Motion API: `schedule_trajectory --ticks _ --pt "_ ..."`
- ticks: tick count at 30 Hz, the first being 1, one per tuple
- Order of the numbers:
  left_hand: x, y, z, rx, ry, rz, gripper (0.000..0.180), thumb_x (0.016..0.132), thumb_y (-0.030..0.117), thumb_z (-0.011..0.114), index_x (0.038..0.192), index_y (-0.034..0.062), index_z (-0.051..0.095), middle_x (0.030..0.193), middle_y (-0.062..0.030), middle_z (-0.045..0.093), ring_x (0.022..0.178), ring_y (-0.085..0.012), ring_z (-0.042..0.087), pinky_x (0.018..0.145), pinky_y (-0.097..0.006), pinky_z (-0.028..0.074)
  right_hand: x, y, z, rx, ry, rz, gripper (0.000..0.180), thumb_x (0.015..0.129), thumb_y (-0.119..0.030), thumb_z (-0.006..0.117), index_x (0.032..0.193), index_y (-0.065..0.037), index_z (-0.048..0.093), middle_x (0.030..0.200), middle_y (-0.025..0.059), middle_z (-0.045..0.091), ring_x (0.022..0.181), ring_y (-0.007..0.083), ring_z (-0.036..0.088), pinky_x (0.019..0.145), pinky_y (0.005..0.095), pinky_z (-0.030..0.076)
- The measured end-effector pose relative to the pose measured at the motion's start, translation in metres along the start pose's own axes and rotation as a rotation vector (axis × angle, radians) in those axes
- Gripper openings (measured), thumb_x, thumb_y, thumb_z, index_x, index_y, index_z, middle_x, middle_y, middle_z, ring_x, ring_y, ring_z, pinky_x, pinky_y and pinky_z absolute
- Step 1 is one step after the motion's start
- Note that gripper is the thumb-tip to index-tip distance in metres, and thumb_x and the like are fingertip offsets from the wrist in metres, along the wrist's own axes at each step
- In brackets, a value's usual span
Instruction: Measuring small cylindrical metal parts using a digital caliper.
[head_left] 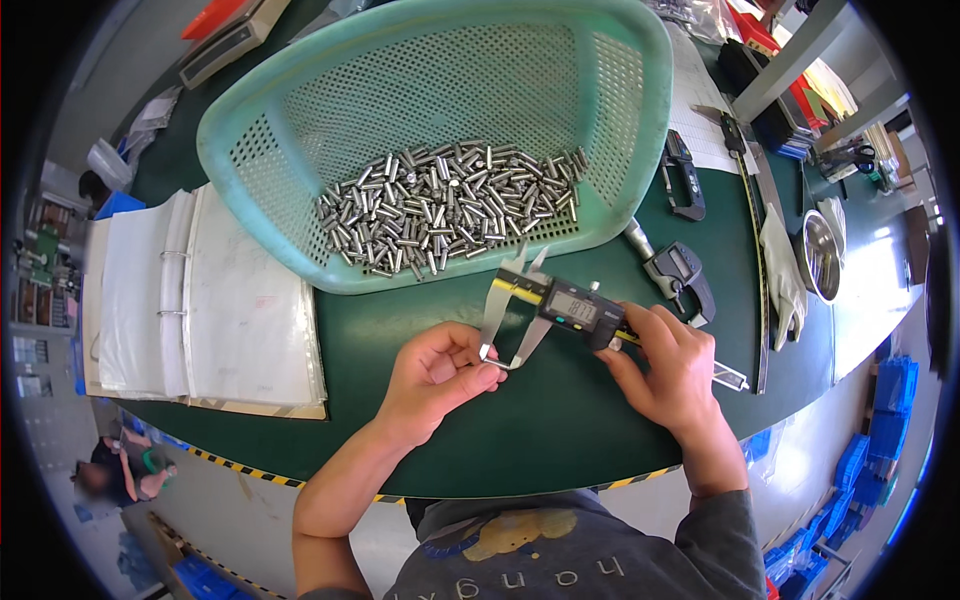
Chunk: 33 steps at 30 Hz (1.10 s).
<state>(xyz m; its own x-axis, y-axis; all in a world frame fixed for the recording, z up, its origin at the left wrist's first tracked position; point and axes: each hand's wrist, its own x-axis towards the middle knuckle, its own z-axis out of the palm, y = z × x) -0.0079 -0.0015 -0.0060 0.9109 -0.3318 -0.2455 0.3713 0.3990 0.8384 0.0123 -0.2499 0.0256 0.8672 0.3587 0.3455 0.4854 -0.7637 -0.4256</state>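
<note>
Nearest me, my left hand (pixel 435 375) pinches a small metal pin (pixel 497 362) between thumb and fingertips, pressing it into the lower jaws of a digital caliper (pixel 555 310). My right hand (pixel 665 365) is wrapped around the caliper's slider body and beam, thumb near its display. Both hover just above the dark green table (pixel 560 420). Left of them lies an open ring binder (pixel 200 300). Just beyond the caliper sits a turquoise perforated basket (pixel 620 130) holding a heap of steel pins (pixel 450 205). To its right rest two more measuring gauges (pixel 680 275) and a white glove (pixel 785 280).
</note>
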Motion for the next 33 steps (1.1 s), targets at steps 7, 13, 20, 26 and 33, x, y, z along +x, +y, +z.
schedule_trajectory --ticks 7,13,20,26,33 --pt "0.007 0.015 -0.016 -0.565 -0.296 0.134 0.012 0.081 0.009 0.059 0.084 0.0056 0.048 0.080 -0.0005 0.048 0.060 -0.0088 0.047 0.096 -0.044 0.041 -0.003 0.000 -0.001 0.082 -0.005 -0.003 0.032 0.071 -0.018 0.069 0.097 -0.002 0.058 0.066 0.0083 0.053 0.050 0.0262 0.054 0.044 0.0339 0.043" --pt "0.001 0.018 -0.015 -0.675 -0.378 0.132 0.014 0.080 0.015 0.061 0.084 0.0101 0.048 0.076 0.0017 0.042 0.057 -0.0081 0.041 0.106 -0.053 0.027 0.000 -0.004 0.007 0.111 -0.104 -0.116 0.031 0.068 -0.022 0.072 0.088 -0.003 0.059 0.062 0.0085 0.052 0.048 0.0269 0.053 0.043 0.0340 0.041" --pt "0.006 0.005 -0.003 -0.719 -0.452 0.168 0.016 0.082 0.014 0.063 0.089 0.0065 0.051 0.078 -0.0016 0.047 0.062 -0.0095 0.044 0.094 -0.037 0.040 -0.005 -0.004 0.008 0.110 0.038 -0.008 0.031 0.061 -0.024 0.076 0.072 -0.003 0.058 0.057 0.0093 0.051 0.044 0.0229 0.047 0.042 0.0309 0.036" --pt "0.007 0.001 -0.001 -0.786 -0.508 0.219 0.012 0.084 0.011 0.060 0.091 0.0065 0.052 0.081 -0.0011 0.052 0.065 -0.0084 0.048 0.091 -0.037 0.044 -0.007 0.000 0.013 0.063 0.077 0.006 0.032 0.058 -0.024 0.076 0.067 -0.002 0.054 0.053 0.0065 0.045 0.042 0.0179 0.039 0.041 0.0289 0.030" --pt "-0.001 0.007 -0.005 -0.759 -0.606 0.097 0.012 0.084 0.012 0.061 0.092 0.0057 0.053 0.077 -0.0004 0.052 0.063 -0.0075 0.049 0.083 -0.036 0.049 -0.002 0.003 0.011 0.082 0.195 0.082 0.026 0.067 -0.020 0.072 0.069 -0.002 0.053 0.053 0.0039 0.042 0.046 0.0130 0.037 0.044 0.0278 0.030"
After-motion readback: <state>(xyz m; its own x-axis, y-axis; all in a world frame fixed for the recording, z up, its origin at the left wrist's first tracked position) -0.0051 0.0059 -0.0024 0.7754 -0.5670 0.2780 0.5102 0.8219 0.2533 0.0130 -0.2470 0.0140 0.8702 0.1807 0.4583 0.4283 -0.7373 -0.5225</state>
